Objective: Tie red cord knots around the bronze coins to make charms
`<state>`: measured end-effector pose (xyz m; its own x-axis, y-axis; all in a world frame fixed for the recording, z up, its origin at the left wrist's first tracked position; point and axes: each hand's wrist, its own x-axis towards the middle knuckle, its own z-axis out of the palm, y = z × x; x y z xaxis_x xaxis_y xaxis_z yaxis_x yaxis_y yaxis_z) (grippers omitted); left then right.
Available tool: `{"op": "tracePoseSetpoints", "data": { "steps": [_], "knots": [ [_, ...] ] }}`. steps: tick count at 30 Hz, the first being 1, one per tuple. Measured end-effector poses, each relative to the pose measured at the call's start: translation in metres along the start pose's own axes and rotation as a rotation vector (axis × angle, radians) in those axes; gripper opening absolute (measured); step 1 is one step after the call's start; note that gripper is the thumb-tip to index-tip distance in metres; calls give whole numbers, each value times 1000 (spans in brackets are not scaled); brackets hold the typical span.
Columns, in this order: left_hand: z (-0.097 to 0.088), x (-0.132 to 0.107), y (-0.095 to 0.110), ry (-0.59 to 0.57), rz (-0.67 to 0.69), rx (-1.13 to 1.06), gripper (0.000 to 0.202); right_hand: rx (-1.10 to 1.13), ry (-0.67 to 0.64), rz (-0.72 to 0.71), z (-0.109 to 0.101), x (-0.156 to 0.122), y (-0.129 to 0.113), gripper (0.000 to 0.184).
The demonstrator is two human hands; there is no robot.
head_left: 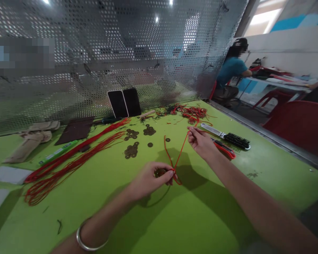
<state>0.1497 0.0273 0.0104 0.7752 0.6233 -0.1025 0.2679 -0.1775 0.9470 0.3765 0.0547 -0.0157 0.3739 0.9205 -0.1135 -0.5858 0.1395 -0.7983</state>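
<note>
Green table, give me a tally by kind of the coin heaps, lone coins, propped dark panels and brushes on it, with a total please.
Coin heaps: 3
Lone coins: 2
Propped dark panels: 2
Brush: 1
Total: 8

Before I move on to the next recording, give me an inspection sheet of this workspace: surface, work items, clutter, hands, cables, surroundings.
Surface: green tabletop, with dark scraps on it.
Work items: red cord, one stretch straight; coin-like discs, mostly in small piles; red cord bundles at left.
Clutter: hairbrush and red-handled tool at right; red tangle and two phone-like slabs toward the far edge.
Hands: left hand and right hand both pinch the red cord.
Cables: nothing seen on the tabletop.
Surroundings: perforated panel behind; seated person and red chair at right.
</note>
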Motion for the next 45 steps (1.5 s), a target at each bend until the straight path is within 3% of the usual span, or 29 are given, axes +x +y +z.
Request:
{"op": "tracePoseSetpoints", "data": {
  "steps": [4, 6, 8, 10, 13, 17, 26, 33, 39, 42, 45],
  "knots": [
    [-2, 3, -5, 65, -7, -171, 24, 8, -90, -18, 4, -6, 4, 33],
    [-5, 5, -8, 189, -9, -280, 24, -81, -156, -64, 9, -15, 5, 40],
    [-7, 7, -10, 356, -19, -391, 24, -263, -225, -166, 14, -26, 6, 38],
    [-9, 9, -13, 484, -31, -492, 23, -556, -377, -283, 20, -38, 7, 28],
    [-10, 11, -16, 519, -36, -558, 23, -1009, -670, -422, 26, -54, 13, 15],
    [-8, 12, -19, 495, -27, -525, 23, -1207, -808, -543, 31, -66, 19, 26],
    [-13, 12, -13, 623, 74, -509, 22, -1301, -872, -541, 31, -69, 16, 26],
    [-11, 10, -10, 603, 68, -554, 21, -1265, -925, -529, 29, -66, 11, 27],
    [-6, 3, -10, 457, 14, -639, 28, -1184, -697, -476, 32, -67, 10, 31],
    [-2, 3, -9, 447, -9, -652, 27, -1056, -594, -381, 31, -65, 13, 31],
    [1, 4, -7, 444, -37, -643, 23, -959, -571, -268, 30, -62, 18, 36]
  ]
}}
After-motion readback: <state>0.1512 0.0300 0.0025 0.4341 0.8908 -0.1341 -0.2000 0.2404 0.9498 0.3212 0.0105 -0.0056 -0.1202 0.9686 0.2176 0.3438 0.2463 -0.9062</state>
